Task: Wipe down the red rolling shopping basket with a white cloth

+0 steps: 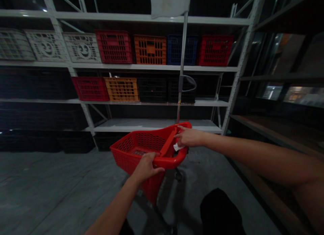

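A red plastic shopping cart (141,135) on wheels stands at an angle in front of me. My left hand (146,166) holds the near-left end of its handle, fingers over the rim and thumb apart along the outside. Over the right side of the handle is my right hand (186,136), its fingers curled and the index finger stretched further out. A small white piece, perhaps paper (177,147), shows just below those fingers; whether the hand holds it I cannot tell. The cart's basket shows no goods in its visible part.
A metal pole (182,56) with a grey handle and a whitish sign rises beyond the cart. Behind stands a white shelf rack (152,67) with red crates (113,48), an orange crate (150,50) and several others. Brown shelves (278,127) line the right side.
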`<state>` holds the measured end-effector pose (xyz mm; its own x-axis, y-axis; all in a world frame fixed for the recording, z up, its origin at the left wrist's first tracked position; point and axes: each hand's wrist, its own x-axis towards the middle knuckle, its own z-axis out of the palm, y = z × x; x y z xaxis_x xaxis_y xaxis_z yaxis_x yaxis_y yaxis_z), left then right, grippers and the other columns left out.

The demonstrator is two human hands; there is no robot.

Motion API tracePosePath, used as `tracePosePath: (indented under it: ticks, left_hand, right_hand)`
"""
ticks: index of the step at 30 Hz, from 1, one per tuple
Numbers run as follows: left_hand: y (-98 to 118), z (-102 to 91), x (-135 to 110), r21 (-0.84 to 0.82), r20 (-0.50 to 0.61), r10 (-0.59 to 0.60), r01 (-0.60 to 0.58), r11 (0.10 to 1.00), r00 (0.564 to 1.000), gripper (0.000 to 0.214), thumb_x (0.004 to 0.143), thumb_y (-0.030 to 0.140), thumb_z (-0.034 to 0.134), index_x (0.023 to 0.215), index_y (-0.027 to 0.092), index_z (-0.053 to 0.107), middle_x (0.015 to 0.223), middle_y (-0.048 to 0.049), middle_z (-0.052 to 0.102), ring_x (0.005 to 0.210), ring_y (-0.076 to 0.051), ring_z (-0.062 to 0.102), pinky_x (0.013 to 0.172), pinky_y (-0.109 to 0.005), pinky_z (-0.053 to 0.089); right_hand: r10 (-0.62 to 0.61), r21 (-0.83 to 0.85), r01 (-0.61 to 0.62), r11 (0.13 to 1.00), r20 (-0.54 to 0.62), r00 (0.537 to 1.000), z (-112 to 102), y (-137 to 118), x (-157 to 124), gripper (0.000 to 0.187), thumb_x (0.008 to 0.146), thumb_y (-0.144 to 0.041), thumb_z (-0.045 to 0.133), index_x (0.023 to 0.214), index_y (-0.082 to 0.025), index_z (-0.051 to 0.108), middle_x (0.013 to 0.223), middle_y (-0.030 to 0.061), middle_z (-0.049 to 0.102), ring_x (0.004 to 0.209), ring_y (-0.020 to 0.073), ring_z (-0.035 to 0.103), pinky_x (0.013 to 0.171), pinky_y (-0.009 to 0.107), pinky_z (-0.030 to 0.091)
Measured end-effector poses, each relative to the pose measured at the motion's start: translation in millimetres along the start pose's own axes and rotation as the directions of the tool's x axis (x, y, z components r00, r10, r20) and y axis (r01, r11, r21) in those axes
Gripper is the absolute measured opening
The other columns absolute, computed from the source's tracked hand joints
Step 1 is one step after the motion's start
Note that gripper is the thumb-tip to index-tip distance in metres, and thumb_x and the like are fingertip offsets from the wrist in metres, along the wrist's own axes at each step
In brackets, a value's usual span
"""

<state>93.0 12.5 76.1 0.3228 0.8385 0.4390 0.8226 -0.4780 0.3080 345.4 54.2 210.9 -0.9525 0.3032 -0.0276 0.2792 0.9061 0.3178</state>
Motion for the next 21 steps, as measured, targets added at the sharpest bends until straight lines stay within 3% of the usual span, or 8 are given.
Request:
tracePosePath:
  ticks: [3, 5, 9, 11, 14, 16, 19, 21]
  left_hand:
    - [-6, -2.4, -2, 0.0, 0.016, -0.002, 0.002, 1.0, 1.0, 0.066, 0.059, 0.059, 0.064, 0.109, 0.018, 0.053, 0.106, -0.0092, 0.059, 0.1, -0.024, 0.053, 0.089, -0.034, 0.04]
    - [-12, -3.4, -3, -0.004, 0.026, -0.006, 0.006, 1.0, 1.0, 0.068, 0.059, 0.059, 0.064, 0.112, 0.019, 0.052, 0.109, -0.0091, 0.059, 0.102, -0.024, 0.053, 0.091, -0.035, 0.039]
    - [-24, -7.7, -9, -0.006, 0.021, 0.011, -0.011, 1.0, 1.0, 0.061, 0.067, 0.059, 0.056, 0.113, 0.02, 0.052, 0.113, -0.0093, 0.057, 0.107, -0.026, 0.049, 0.097, -0.038, 0.034]
    - [-22, -12.9, -12, -0.004, -0.022, 0.048, -0.048, 0.999, 0.999, 0.049, 0.077, 0.055, 0.042, 0.11, 0.021, 0.053, 0.114, -0.0073, 0.057, 0.11, -0.024, 0.047, 0.101, -0.04, 0.028]
    - [3, -25.0, -13, 0.051, -0.16, 0.046, -0.038, 0.998, 0.986, 0.041, 0.085, 0.047, 0.029, 0.102, 0.022, 0.058, 0.114, -0.0057, 0.057, 0.111, -0.021, 0.046, 0.105, -0.043, 0.019]
    - [32, -33.2, -10, 0.101, -0.194, 0.012, 0.008, 0.995, 0.981, 0.04, 0.085, 0.046, 0.03, 0.095, 0.021, 0.06, 0.107, -0.006, 0.061, 0.106, -0.021, 0.049, 0.105, -0.043, 0.018]
    - [74, -39.8, -3, 0.157, -0.112, -0.017, 0.034, 0.987, 0.994, 0.043, 0.084, 0.051, 0.033, 0.093, 0.021, 0.061, 0.092, -0.0055, 0.066, 0.093, -0.02, 0.056, 0.104, -0.044, 0.02]
    - [93, -39.1, 1, 0.182, -0.038, -0.053, 0.059, 0.982, 0.998, 0.048, 0.083, 0.056, 0.032, 0.096, 0.019, 0.06, 0.091, -0.0078, 0.066, 0.089, -0.021, 0.059, 0.099, -0.042, 0.029]
  right_hand:
    - [0.007, -0.072, -0.012, 0.997, -0.08, 0.997, 7, 20, -6, 0.03, 0.082, -0.009, 0.049, 0.102, -0.028, 0.062, 0.111, -0.0009, 0.064, 0.124, 0.019, 0.039, 0.105, 0.047, 0.01]
    - [0.192, -0.09, -0.213, 0.973, -0.203, 0.96, 10, 36, -14, 0.034, 0.084, -0.011, 0.046, 0.112, -0.026, 0.058, 0.122, 0.0017, 0.057, 0.127, 0.0206, 0.035, 0.107, 0.049, 0.006]
    - [0.599, 0.046, -0.642, 0.765, -0.416, 0.684, 23, 55, -24, 0.041, 0.085, -0.011, 0.039, 0.125, -0.013, 0.048, 0.139, 0.0129, 0.037, 0.131, 0.0248, 0.026, 0.107, 0.047, 0.013]
    - [0.69, 0.182, -0.677, 0.713, -0.354, 0.632, 38, 47, -19, 0.043, 0.086, -0.012, 0.037, 0.129, -0.011, 0.044, 0.139, 0.0153, 0.035, 0.13, 0.0241, 0.029, 0.106, 0.044, 0.021]
    - [0.63, 0.355, -0.538, 0.765, -0.237, 0.739, 63, 11, -5, 0.043, 0.09, -0.02, 0.032, 0.133, -0.013, 0.039, 0.137, 0.0136, 0.039, 0.129, 0.0216, 0.033, 0.105, 0.043, 0.025]
    - [0.503, 0.387, -0.384, 0.838, -0.276, 0.819, 72, -16, 4, 0.043, 0.092, -0.026, 0.031, 0.134, -0.018, 0.037, 0.14, 0.0098, 0.036, 0.131, 0.0201, 0.028, 0.107, 0.045, 0.02]
    - [0.355, 0.35, -0.232, 0.908, -0.346, 0.868, 72, -38, 8, 0.041, 0.092, -0.029, 0.034, 0.132, -0.026, 0.04, 0.141, 0.0039, 0.035, 0.132, 0.0179, 0.025, 0.109, 0.045, 0.014]
    - [0.365, 0.323, -0.256, 0.911, -0.347, 0.864, 71, -31, 6, 0.041, 0.092, -0.027, 0.032, 0.132, -0.025, 0.04, 0.138, 0.0037, 0.04, 0.13, 0.017, 0.03, 0.109, 0.044, 0.014]
